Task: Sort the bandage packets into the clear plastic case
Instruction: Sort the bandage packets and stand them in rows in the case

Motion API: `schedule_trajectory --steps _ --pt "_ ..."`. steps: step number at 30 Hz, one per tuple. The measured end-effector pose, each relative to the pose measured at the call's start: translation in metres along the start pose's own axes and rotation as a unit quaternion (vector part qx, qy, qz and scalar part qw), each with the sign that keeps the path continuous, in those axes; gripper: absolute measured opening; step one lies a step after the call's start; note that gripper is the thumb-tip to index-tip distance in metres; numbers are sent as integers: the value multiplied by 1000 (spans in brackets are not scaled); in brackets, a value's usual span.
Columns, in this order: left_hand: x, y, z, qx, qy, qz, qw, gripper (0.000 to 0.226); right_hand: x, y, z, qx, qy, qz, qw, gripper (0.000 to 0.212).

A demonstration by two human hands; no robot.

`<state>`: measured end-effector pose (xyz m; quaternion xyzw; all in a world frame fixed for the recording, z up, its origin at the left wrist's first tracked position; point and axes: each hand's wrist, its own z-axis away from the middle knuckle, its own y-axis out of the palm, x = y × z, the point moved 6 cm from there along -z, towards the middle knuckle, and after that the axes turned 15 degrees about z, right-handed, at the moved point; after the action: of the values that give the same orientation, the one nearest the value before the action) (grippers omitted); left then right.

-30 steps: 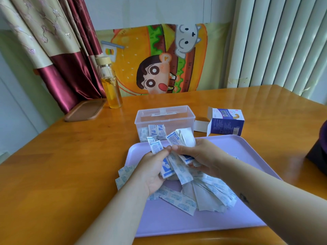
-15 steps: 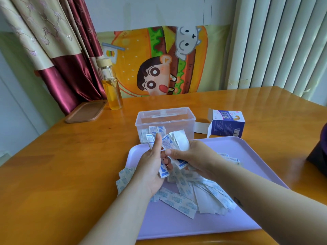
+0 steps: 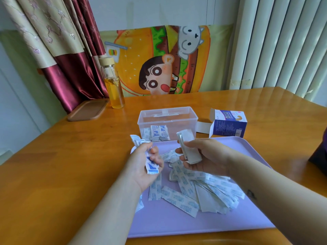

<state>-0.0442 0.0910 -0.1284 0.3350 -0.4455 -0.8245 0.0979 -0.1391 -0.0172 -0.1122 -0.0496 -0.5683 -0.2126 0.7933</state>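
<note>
My left hand (image 3: pixel 141 165) grips a small bunch of blue-printed bandage packets (image 3: pixel 151 165) above the left part of the lilac tray (image 3: pixel 177 225). To its right, my right hand (image 3: pixel 207 156) holds a stack of plain white packets (image 3: pixel 188 145) upright. Between and below the hands lies a loose pile of bandage packets (image 3: pixel 194 190) on the tray. Just beyond the tray stands the clear plastic case (image 3: pixel 168 117), open, with several blue packets (image 3: pixel 157 132) stacked at its front wall.
A blue bandage carton (image 3: pixel 228 126) with its flap open lies right of the case. At the back left stand a glass bottle of yellow liquid (image 3: pixel 114 85) and a brown lid-like tray (image 3: pixel 88 109). A dark object (image 3: pixel 320 152) juts in at the right edge.
My hands were together over one bunch of packets. They have drawn apart: the left took the blue-printed packets to the left, and the right keeps the white stack.
</note>
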Motion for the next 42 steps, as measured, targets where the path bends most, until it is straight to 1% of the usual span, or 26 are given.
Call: schedule_trajectory --steps 2,3,4,5,6,7,8,9,10,11,12,13,15,16,18,19,20,22,24,29,33,35,37,39,41,42 --pt "5 1 1 14 -7 -74 997 6 1 3 0 -2 3 14 1000 17" --pt "9 2 3 23 -7 -116 993 4 1 4 -1 -12 -8 48 999 16" --pt "14 5 6 33 -6 -155 987 9 1 5 -2 -32 -29 111 993 16" --pt "18 8 8 40 -3 -187 982 14 3 7 -1 -61 -65 208 974 18" --pt "21 10 9 47 5 -209 977 15 8 10 0 -91 -116 324 934 21" --pt "24 12 10 55 15 -224 973 16 12 18 2 -102 -176 427 881 27" --pt "25 13 10 63 25 -234 970 16 12 24 2 -110 -222 506 826 37" --pt "26 13 11 66 35 -240 968 17 10 28 4 -117 -234 557 788 48" --pt "26 13 11 67 45 -243 967 18 8 29 5 -121 -226 584 770 58" --pt "24 13 12 68 55 -246 965 16 8 29 6 -123 -222 592 765 62" --pt "23 13 12 71 65 -249 964 11 9 29 8 -112 -216 589 770 64" --pt "21 13 13 73 75 -248 963 6 10 28 9 -98 -210 572 787 64" --pt "16 12 14 68 89 -243 964 9 14 26 13 -83 -203 487 845 58" --pt "15 12 14 67 94 -244 963 12 17 23 13 -92 -219 452 860 45" --pt "12 13 15 73 100 -248 961 14 24 14 14 -140 -246 419 863 18" --pt "12 13 16 78 97 -245 961 14 23 7 12 -158 -241 392 874 14" --pt "12 14 17 84 91 -239 963 13 20 1 9 -161 -220 348 897 14" --pt "13 15 18 101 77 -234 964 15 13 -8 3 -137 -173 240 945 16" --pt "13 13 16 103 80 -252 959 17 9 -10 0 -121 -149 191 963 18" --pt "8 13 15 89 118 -287 946 16 5 -14 -1 -127 -139 152 970 9" --pt "5 17 21 90 130 -278 948 21 5 -16 3 -98 -117 152 977 8" --pt "4 16 18 84 131 -279 947 20 7 -18 6 -125 -129 158 971 9" --pt "3 13 16 73 131 -286 946 18 15 -28 12 -211 -176 184 944 10" --pt "1 10 14 65 132 -293 945 17 26 -32 22 -275 -231 235 903 21" --pt "-1 9 13 61 132 -300 943 17 33 -27 30 -278 -267 278 880 31" --pt "-1 10 13 61 131 -303 942 17 34 -24 31 -260 -274 287 880 32"
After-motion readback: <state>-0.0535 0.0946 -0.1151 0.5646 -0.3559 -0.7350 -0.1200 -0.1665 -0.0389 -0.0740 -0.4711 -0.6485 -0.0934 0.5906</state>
